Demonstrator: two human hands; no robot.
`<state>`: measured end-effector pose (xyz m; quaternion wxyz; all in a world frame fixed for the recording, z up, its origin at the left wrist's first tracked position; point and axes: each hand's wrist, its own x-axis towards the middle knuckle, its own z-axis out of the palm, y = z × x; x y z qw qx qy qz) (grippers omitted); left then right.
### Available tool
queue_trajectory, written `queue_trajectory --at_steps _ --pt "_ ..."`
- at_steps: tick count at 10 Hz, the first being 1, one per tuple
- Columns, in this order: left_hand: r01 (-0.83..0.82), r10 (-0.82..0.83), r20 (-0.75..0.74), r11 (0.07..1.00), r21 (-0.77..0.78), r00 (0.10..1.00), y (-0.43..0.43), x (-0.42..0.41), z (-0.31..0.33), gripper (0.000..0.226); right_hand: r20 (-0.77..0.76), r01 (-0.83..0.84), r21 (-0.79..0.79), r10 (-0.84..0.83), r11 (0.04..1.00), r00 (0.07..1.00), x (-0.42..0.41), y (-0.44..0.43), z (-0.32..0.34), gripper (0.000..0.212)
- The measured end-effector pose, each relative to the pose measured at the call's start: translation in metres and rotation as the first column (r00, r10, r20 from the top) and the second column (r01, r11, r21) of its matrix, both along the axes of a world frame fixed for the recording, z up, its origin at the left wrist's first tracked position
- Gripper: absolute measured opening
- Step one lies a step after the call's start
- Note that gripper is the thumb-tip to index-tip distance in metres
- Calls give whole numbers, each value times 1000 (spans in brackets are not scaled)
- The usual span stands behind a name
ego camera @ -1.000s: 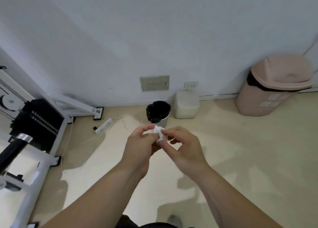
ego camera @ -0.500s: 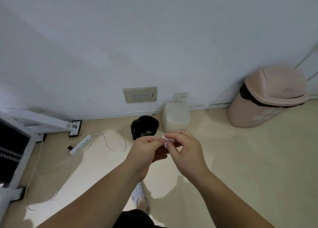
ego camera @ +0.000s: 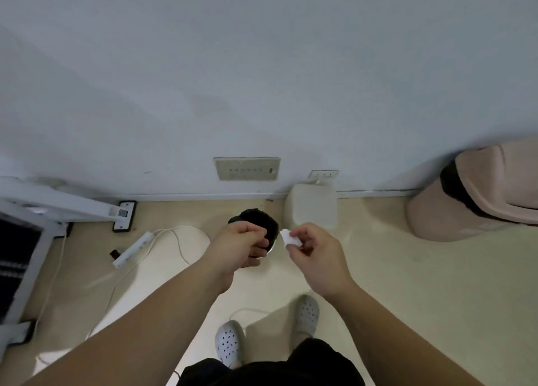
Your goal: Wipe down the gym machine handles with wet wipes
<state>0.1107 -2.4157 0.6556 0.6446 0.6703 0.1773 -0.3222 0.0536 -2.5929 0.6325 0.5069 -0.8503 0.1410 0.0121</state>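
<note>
My hands have parted since half a second ago: my right hand (ego camera: 316, 253) pinches the crumpled white wet wipe (ego camera: 289, 238) beside the small black-lined bin (ego camera: 260, 219), my left hand (ego camera: 240, 247) loosely curled, empty.

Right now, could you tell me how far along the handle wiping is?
Wiping looks finished: the right hand pinches a crumpled wipe beside the small black bin, while the left hand is closed over it. Left: dropping the wipe in.
</note>
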Motion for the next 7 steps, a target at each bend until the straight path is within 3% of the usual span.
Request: queue_trajectory --at_steps 1,3,5,6,7 --pt "-157 158 -11 985 71 987 8 27 -11 10 -62 -130 -100 124 986 990 51 -21 -18 20" --pt "-461 469 -5 871 167 883 8 63 -21 18 -218 -391 -169 352 905 910 136 -47 -57 20" --pt "-549 557 -22 823 143 830 12 90 -24 20 -308 -544 -175 479 821 822 203 -25 -86 26" --pt "-549 560 -19 819 166 829 24 99 -30 18 -465 -619 -162 494 769 735 216 -21 -100 44" --pt "-548 560 -16 815 187 828 40 113 -34 19 -520 -540 -156 395 827 757 216 -18 -99 53"
